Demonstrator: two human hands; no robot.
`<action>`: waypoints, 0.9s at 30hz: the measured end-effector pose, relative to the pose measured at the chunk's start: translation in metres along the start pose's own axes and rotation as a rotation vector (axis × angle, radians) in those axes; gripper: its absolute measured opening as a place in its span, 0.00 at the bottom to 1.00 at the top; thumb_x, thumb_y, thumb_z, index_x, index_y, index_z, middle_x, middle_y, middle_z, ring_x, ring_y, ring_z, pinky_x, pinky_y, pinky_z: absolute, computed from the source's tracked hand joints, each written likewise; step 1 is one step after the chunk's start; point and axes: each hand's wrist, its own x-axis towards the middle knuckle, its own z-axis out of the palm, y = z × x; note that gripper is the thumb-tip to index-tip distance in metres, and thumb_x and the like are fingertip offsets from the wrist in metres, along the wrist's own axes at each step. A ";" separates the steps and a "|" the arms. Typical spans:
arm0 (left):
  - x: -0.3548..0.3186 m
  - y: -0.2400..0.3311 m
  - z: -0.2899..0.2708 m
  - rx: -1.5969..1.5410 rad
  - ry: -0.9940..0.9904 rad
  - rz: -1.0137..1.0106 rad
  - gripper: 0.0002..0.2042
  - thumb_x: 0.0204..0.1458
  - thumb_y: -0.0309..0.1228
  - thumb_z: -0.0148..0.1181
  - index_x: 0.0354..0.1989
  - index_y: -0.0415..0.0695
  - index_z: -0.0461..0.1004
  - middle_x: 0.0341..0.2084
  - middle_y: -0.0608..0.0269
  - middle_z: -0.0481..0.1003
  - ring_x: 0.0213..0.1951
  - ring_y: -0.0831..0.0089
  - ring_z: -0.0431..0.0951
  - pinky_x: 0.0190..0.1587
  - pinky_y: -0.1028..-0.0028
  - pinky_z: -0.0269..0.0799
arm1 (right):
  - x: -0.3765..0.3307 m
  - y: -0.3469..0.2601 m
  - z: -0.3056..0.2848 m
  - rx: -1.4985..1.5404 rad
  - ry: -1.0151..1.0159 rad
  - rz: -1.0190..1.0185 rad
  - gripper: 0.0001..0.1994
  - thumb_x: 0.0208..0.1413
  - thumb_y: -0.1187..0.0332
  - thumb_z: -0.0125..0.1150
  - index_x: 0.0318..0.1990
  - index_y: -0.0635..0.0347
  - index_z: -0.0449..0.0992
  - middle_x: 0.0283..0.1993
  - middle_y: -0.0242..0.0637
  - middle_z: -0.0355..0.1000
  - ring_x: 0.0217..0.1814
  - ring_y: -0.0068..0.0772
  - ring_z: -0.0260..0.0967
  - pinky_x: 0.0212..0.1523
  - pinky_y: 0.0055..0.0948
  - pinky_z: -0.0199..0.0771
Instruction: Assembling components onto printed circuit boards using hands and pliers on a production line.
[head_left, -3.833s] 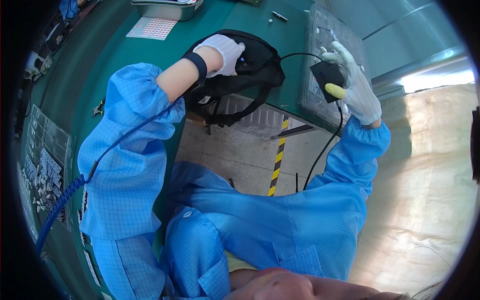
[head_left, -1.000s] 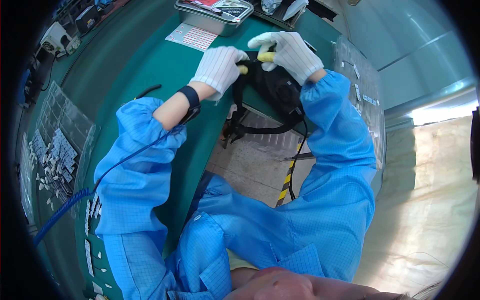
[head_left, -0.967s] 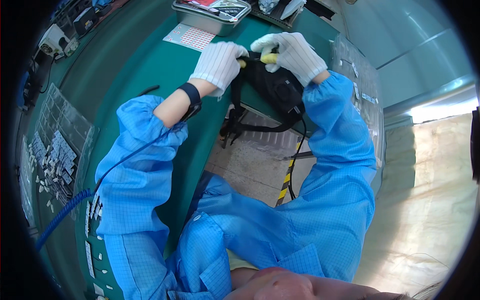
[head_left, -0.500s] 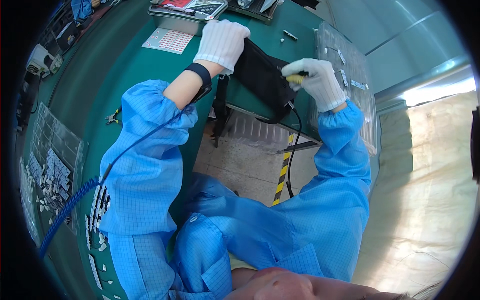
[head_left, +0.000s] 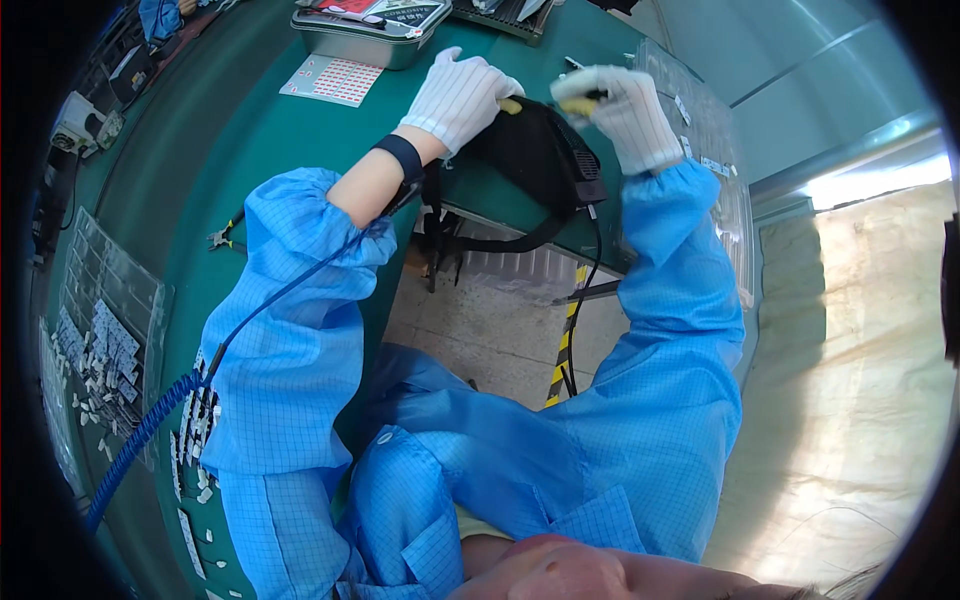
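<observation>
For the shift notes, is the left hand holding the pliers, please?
No, the left hand grips the black fabric; the pliers lie on the table.

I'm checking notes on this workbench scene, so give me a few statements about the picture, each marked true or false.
1. The left hand grips the black bag. True.
2. The right hand is bare. False: it is gloved.
3. The red-marked sheet lies beside the metal container. True.
4. The coiled cord is yellow. False: it is blue.
5. The floor strip is yellow and black. True.
</observation>
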 end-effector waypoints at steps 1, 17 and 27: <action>0.002 -0.002 -0.001 0.047 -0.051 -0.014 0.12 0.47 0.25 0.54 0.36 0.56 0.80 0.30 0.66 0.77 0.43 0.70 0.75 0.59 0.57 0.58 | -0.012 0.003 -0.007 -0.015 -0.083 0.063 0.07 0.46 0.79 0.65 0.34 0.62 0.80 0.29 0.34 0.76 0.30 0.23 0.74 0.28 0.22 0.75; -0.009 -0.006 0.017 -0.038 0.038 0.069 0.10 0.52 0.28 0.53 0.40 0.56 0.78 0.34 0.65 0.75 0.46 0.69 0.73 0.61 0.50 0.53 | -0.101 0.009 -0.012 -0.259 -0.216 0.157 0.43 0.38 0.76 0.70 0.65 0.50 0.56 0.65 0.42 0.57 0.63 0.45 0.60 0.61 0.39 0.65; -0.008 0.004 0.020 -0.122 -0.081 -0.030 0.12 0.52 0.28 0.51 0.45 0.52 0.75 0.38 0.61 0.75 0.49 0.65 0.73 0.62 0.49 0.53 | -0.061 0.047 0.028 -0.670 -0.046 -0.040 0.30 0.39 0.74 0.67 0.55 0.50 0.68 0.42 0.40 0.73 0.44 0.45 0.72 0.43 0.36 0.74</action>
